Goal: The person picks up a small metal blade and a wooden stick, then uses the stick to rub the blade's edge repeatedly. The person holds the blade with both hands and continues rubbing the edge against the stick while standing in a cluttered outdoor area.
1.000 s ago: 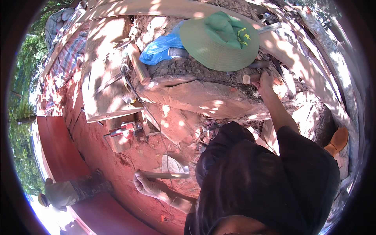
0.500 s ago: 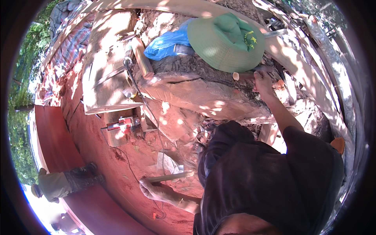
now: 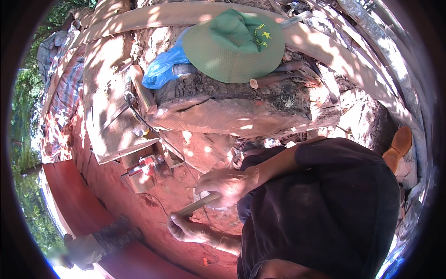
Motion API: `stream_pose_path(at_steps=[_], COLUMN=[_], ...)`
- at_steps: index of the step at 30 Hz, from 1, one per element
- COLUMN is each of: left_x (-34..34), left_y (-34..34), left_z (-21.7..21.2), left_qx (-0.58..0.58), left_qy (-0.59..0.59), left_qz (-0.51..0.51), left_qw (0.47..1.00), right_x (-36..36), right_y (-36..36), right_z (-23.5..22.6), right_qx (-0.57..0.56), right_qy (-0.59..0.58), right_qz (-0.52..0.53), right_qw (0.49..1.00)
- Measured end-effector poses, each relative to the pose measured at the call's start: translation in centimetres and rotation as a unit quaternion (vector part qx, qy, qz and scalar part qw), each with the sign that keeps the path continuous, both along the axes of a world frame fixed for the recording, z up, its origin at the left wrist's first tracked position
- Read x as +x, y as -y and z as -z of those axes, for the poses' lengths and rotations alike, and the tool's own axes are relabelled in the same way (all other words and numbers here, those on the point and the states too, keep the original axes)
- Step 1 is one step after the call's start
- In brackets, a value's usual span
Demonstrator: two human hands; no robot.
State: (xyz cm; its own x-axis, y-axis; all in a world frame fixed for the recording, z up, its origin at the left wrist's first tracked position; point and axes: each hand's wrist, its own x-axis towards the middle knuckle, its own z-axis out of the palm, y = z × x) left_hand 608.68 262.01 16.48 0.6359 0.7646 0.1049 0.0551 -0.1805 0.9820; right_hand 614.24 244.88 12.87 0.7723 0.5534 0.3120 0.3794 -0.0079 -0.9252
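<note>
Near the lower middle of the frame, the person's left hand (image 3: 183, 228) is curling its fingers around the lower end of a pale, flat stick-like tool (image 3: 200, 204), probably a file or a chisel, though the blur makes it hard to say which; the grip is pressed shut on that end so the tool is slanting up and to the right. The right hand (image 3: 225, 183) is lying just above it, fingers spread loosely and palm down, covering the tool's upper end, apparently steadying or guiding it, though whether it is actually gripping cannot be told. Both hands are working over a reddish wooden slab (image 3: 186, 153) that is stretching across the middle of the frame. In the upper part a big rough log (image 3: 241, 109) is serving as a shelf: a green brimmed hat (image 3: 232, 46) is resting on top of it, with a blue plastic bag (image 3: 162, 69) tucked beside it at the left. Left of the log a wooden-handled tool (image 3: 141, 88) is leaning, and a small red and metal device (image 3: 146, 165) is sitting at centre left, near the hands. At lower left a booted foot (image 3: 100, 239) is standing on a red plank (image 3: 69, 200).
</note>
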Motion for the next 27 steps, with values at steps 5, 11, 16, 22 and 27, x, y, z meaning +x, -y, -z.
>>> stream_pose_path(at_steps=[5,11,16,22,27], left_x=[-2.0,-5.1,-5.4,-4.6,-4.0], left_y=[-1.8,-5.2,-7.1,-7.8,-7.7], left_z=[0.4,0.5,0.5,1.2,1.8], left_qx=[-0.091,-0.080,-0.064,-0.089,-0.118], left_qy=[0.064,0.081,0.076,0.096,0.106], left_qz=[-0.029,-0.026,-0.025,0.005,0.007], left_qw=[0.993,0.993,0.995,0.991,0.987], right_x=[0.0,8.4,14.1,12.8,14.2], right_y=[-1.7,5.6,12.6,14.3,13.7], right_z=[0.3,1.0,-0.5,-2.4,-0.5], right_qx=[-0.031,0.191,0.327,0.308,0.447], right_qy=[-0.170,-0.546,-0.512,-0.537,-0.488], right_qz=[-0.036,0.299,0.355,0.331,0.373], right_qw=[0.984,0.759,0.710,0.712,0.650])
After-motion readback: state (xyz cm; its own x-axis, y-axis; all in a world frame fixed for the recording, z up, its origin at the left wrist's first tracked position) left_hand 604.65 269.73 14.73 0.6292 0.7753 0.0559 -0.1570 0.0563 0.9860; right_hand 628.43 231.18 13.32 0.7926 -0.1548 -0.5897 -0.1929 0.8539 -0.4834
